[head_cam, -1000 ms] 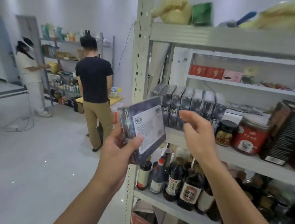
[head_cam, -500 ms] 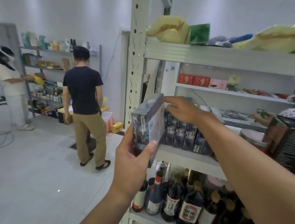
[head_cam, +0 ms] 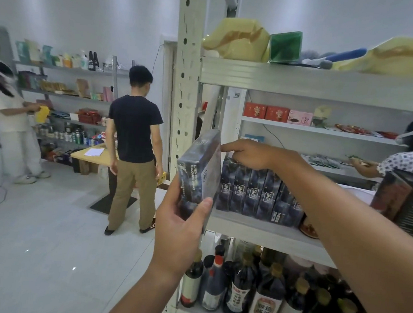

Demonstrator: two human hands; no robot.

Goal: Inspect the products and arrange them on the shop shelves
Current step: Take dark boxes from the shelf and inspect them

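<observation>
My left hand (head_cam: pixel 180 230) grips a dark blue-grey box (head_cam: pixel 199 170) upright by its lower part, just left of the shelf's front corner. A row of several matching dark boxes (head_cam: pixel 252 192) stands on the grey middle shelf (head_cam: pixel 256 230). My right hand (head_cam: pixel 252 153) reaches over the top of that row, fingers resting on the leftmost boxes; whether it pinches one I cannot tell. The held box stands beside the row's left end.
A perforated metal upright (head_cam: pixel 185 80) stands just behind the held box. Dark sauce bottles (head_cam: pixel 242 285) fill the shelf below. A dark carton (head_cam: pixel 407 201) leans at the right. A person in a black shirt (head_cam: pixel 134 136) stands close on the left; others work at further shelves.
My left hand has brought the box from in front of my chest up to the row's left end, turned edge-on. My right hand moved from mid-air onto the tops of the shelved boxes.
</observation>
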